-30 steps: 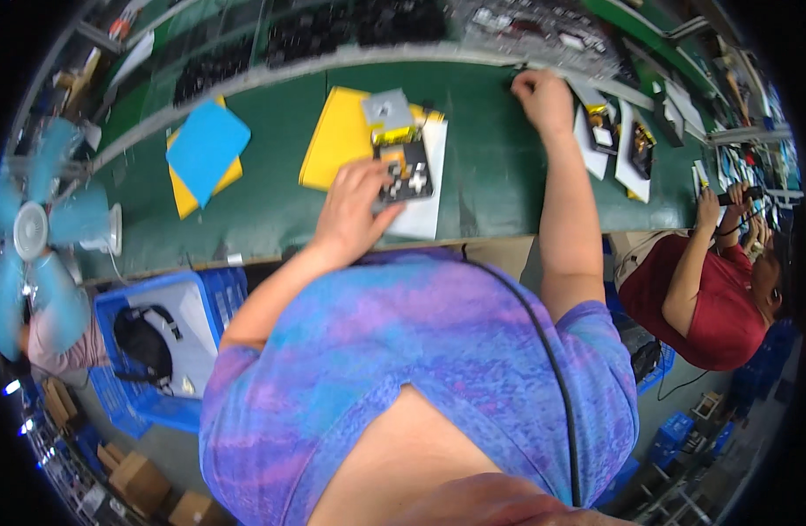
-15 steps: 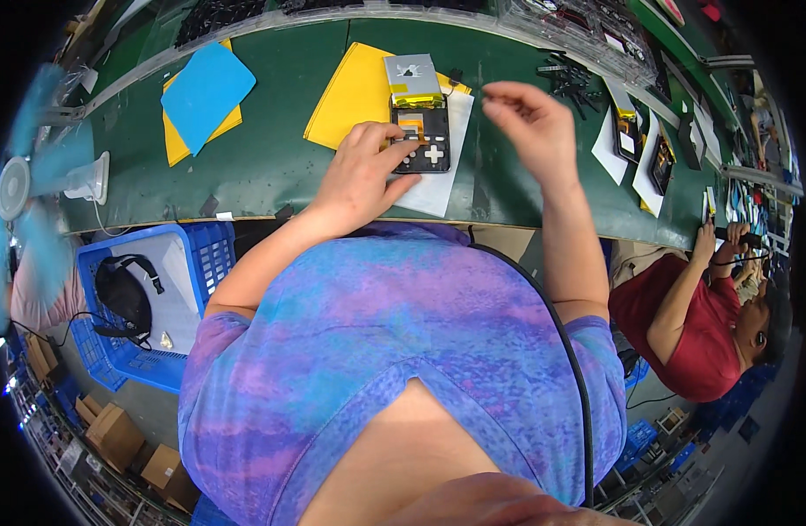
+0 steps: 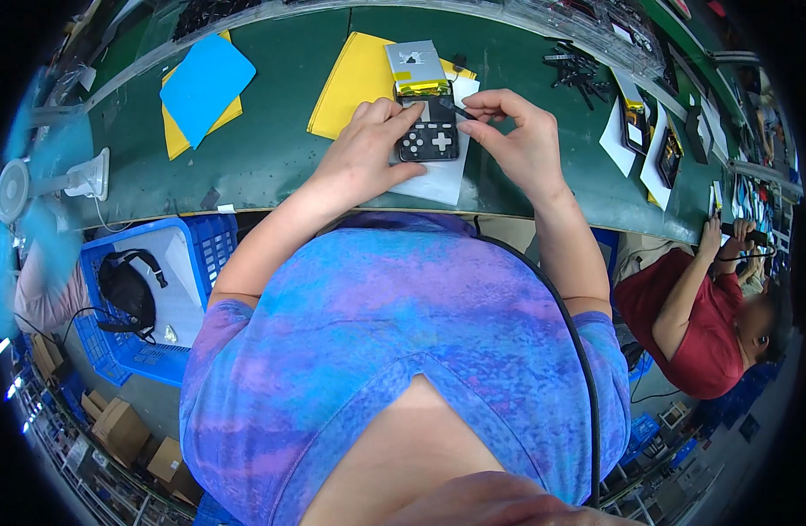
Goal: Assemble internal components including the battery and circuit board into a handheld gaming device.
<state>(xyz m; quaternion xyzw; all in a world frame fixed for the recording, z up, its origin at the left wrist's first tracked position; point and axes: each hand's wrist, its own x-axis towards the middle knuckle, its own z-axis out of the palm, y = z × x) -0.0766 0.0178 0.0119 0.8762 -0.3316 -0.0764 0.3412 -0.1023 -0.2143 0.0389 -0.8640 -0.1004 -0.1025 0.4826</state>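
Note:
A black handheld game console body (image 3: 429, 147) with a pale cross-shaped pad and small light buttons lies on a white sheet (image 3: 451, 180). My left hand (image 3: 357, 153) holds its left side, the index finger stretched over the upper part and the thumb by the lower edge. At the console's upper right, my right hand (image 3: 521, 145) pinches a small thin black piece (image 3: 460, 111) against or just over it. A silver flat battery pack (image 3: 414, 60) with yellow tape sits at the console's far end. Yellow sheets (image 3: 337, 92) lie beneath and left of it.
Blue and yellow sheets (image 3: 208, 88) lie at left, by a white fan (image 3: 87, 178). A pile of small black parts (image 3: 578, 74) and more console units (image 3: 633, 131) lie at right. A blue crate (image 3: 214, 254) stands below. A co-worker in red (image 3: 684, 320) works at right.
My right hand has moved left and down to the console, and the black piece now shows at its fingertips. My left index finger has shifted up the console, which sits slightly further right.

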